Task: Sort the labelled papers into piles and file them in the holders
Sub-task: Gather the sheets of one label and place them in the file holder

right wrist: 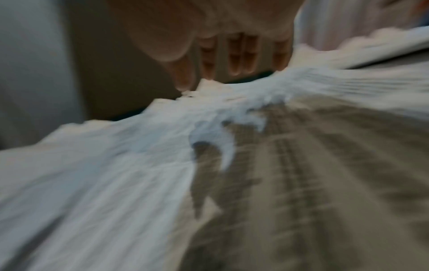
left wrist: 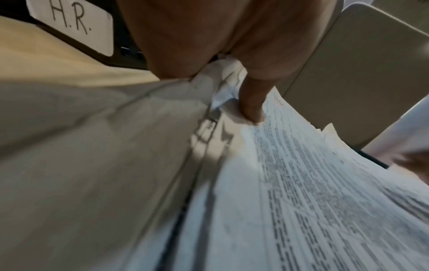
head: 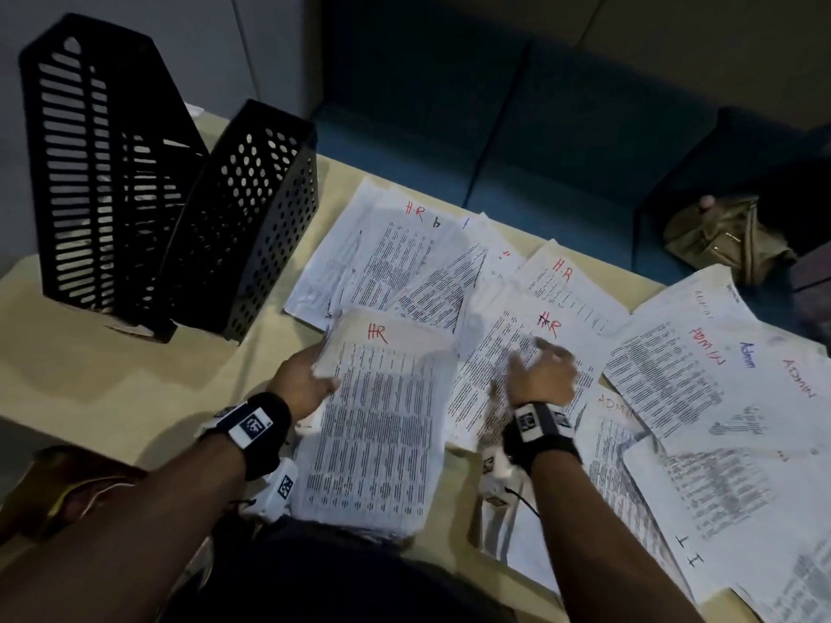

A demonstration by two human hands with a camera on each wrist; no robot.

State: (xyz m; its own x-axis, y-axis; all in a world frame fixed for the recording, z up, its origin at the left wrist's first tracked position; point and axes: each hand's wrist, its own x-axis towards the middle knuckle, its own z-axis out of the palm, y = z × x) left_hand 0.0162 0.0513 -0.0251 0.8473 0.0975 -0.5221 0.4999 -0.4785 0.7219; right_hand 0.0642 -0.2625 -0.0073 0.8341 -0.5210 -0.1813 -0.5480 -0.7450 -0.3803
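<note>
My left hand (head: 321, 373) grips a thick stack of printed sheets marked HR in red (head: 382, 420) by its left edge, near the table's front. In the left wrist view the thumb (left wrist: 252, 102) presses on the stack's top sheet (left wrist: 313, 183). My right hand (head: 539, 366) hovers blurred, fingers spread, over a loose HR sheet (head: 490, 353) beside the stack. In the right wrist view its straight fingers (right wrist: 232, 58) reach the far edge of a paper (right wrist: 139, 155). More HR sheets (head: 404, 249) lie further back. Two black holders, slotted (head: 90, 173) and perforated (head: 252, 218), stand at left; one bears an H.R. label (left wrist: 76, 27).
Sheets marked ADMIN (head: 701, 379) overlap across the right half of the beige table (head: 135, 375). A teal sofa (head: 539, 150) stands behind the table, with an olive bag (head: 724, 236) on it at right. Bare tabletop shows in front of the holders.
</note>
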